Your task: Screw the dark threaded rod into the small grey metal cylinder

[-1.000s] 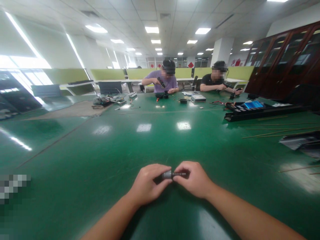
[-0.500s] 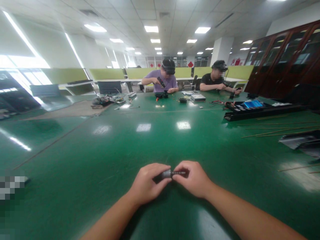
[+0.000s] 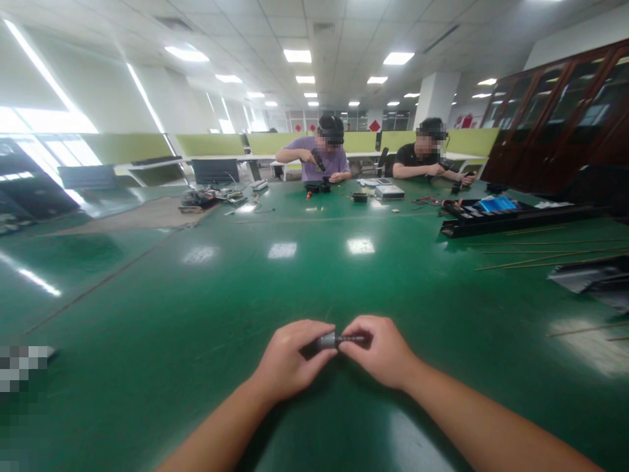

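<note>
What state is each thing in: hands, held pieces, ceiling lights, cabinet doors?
Left hand, closed on the grey cylinder.
Right hand, pinching the dark rod.
Grey cylinder, held lying sideways.
Dark rod, held roughly in line with the cylinder; whether joined, unclear.
Ceiling lights, lit.
Cabinet doors, appear shut.

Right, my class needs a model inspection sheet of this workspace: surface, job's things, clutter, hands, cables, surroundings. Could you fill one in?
Surface: glossy green tabletop, reflecting lights.
Job's things: grey cylindrical part, thin dark rod at its right end; materials unclear.
Clutter: long black channel, thin brass-coloured rods, both right.
Hands: left hand grips the cylinder; right hand pinches the rod.
Cables: thin red wires, far side.
Surroundings: person in purple shirt, person in black shirt, dark reddish-brown glass-fronted cabinet.
</note>
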The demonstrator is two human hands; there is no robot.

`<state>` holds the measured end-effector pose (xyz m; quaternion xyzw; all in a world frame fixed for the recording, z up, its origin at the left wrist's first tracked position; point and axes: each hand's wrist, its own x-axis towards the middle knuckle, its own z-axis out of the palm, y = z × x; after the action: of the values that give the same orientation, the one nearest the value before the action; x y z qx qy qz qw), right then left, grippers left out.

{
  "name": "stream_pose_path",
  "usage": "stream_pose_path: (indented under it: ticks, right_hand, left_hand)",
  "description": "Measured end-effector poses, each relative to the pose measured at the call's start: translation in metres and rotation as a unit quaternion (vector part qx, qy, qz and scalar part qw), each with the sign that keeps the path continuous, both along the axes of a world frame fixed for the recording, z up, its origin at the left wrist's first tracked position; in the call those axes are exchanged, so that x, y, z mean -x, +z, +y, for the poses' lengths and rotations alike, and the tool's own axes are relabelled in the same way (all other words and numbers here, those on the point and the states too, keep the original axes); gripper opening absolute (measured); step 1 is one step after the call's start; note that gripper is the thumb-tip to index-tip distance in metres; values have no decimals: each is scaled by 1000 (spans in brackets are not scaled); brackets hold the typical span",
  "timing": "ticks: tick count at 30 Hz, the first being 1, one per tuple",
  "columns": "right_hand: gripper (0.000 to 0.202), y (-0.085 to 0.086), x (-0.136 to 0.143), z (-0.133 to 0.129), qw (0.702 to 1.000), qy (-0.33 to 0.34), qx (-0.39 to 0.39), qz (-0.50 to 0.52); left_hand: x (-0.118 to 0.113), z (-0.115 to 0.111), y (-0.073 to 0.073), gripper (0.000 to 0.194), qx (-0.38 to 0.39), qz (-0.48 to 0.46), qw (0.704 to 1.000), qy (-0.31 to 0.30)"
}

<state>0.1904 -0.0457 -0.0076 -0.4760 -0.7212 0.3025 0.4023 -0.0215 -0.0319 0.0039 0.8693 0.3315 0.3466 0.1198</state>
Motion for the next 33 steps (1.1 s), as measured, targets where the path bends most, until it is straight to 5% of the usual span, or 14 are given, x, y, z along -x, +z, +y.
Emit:
stream_pose_path:
  ticks: [33]
  right_hand:
    - [5,0,-1,0,1000,-17,16,8]
  left_hand:
    - [3,2,-1,26,-12,-1,1000,12]
